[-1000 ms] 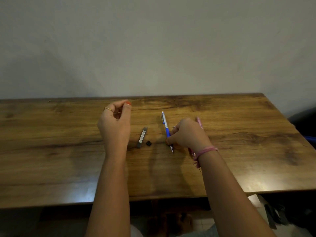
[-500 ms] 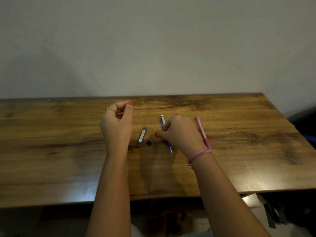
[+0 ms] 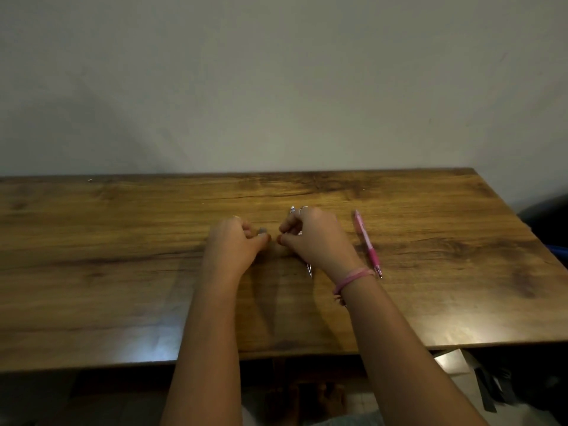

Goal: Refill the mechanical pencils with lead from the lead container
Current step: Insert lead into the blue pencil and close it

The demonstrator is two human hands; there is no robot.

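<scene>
The left hand (image 3: pixel 235 238) sits low over the wooden table (image 3: pixel 123 272), fingers curled inward with the thumb tip reaching right; a small grey end of the lead container (image 3: pixel 262 230) peeks out between thumb and forefinger, so the hand appears to grip it — though most of the container is hidden under the palm. Whether it is open, and what is inside, cannot be told.

The right hand (image 3: pixel 313 238) is just beside the left, thumbs nearly meeting. Its fingers are bent and drawn together toward the thumb as in a pinch; what they hold, if anything, is too small or too hidden to make out. A pink band (image 3: pixel 353 278) circles that wrist.

Under the right hand lies a mechanical pencil (image 3: pixel 308 269) — only its white top end beyond the knuckles and its metal tip near the wrist show, the middle being covered. Whether the hand touches it cannot be told.

To the right, apart from the hand, a pink mechanical pencil (image 3: pixel 367 242) lies flat on the table, tip toward the near edge. A plain wall (image 3: pixel 276 87) rises behind the table.
</scene>
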